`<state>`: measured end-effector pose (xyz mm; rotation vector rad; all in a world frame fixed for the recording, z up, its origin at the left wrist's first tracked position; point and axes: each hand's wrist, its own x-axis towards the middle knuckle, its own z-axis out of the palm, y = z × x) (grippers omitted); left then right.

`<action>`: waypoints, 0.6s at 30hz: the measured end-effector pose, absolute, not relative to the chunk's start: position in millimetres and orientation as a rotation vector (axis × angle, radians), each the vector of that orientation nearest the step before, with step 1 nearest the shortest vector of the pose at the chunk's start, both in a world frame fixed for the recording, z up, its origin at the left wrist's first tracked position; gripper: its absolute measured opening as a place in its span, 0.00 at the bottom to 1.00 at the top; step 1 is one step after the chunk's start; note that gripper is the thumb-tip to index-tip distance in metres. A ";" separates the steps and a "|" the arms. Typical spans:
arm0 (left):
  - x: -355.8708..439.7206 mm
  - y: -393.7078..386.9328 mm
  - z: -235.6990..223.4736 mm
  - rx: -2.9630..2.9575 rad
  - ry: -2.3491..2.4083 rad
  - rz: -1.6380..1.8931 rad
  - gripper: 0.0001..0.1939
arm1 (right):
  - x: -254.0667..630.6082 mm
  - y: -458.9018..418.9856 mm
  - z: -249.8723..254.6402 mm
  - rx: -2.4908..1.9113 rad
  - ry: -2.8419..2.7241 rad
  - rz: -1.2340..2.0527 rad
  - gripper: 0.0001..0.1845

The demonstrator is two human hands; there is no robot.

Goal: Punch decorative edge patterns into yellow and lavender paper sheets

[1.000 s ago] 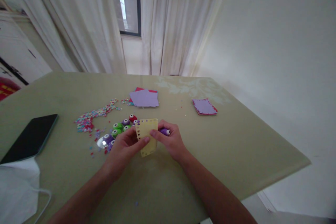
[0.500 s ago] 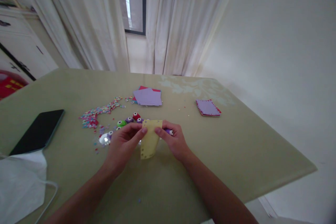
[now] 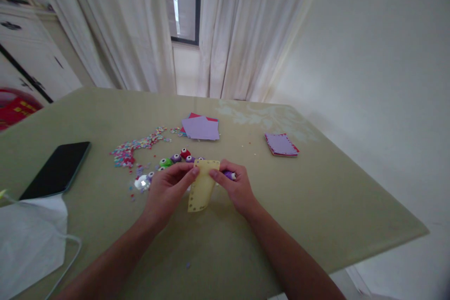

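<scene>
A strip of yellow paper (image 3: 204, 186) with small dark dots along its edges is held up between my two hands over the table. My left hand (image 3: 168, 192) pinches its upper left edge between thumb and fingers. On the other side, my right hand (image 3: 237, 188) grips the upper right edge with the thumb in front. A small purple thing with a white, eye-like end (image 3: 229, 175) sticks out from the fingers of that same hand; most of it is hidden. Just beyond my left hand lie several small coloured pieces with eye-like spots, among them a green one (image 3: 165, 162) and a red one (image 3: 184, 153).
Colourful paper confetti (image 3: 135, 150) spreads over the left middle of the table (image 3: 333, 197). Behind it lies a pile of lilac and red paper (image 3: 201, 128); a dotted-edge lilac stack (image 3: 281, 144) sits right. A phone (image 3: 58, 168) and white face mask (image 3: 31, 243) lie left.
The view has shifted slightly, so the table's things appear a little further right. Both hands keep their hold on the yellow paper, which hangs at a slightly greater slant.
</scene>
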<state>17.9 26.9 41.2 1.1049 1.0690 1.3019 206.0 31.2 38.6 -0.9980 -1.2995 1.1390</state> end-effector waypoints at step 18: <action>18.9 27.7 42.2 1.037 1.055 1.310 0.17 | 207.2 29.7 43.7 -1.028 -1.341 1.133 0.19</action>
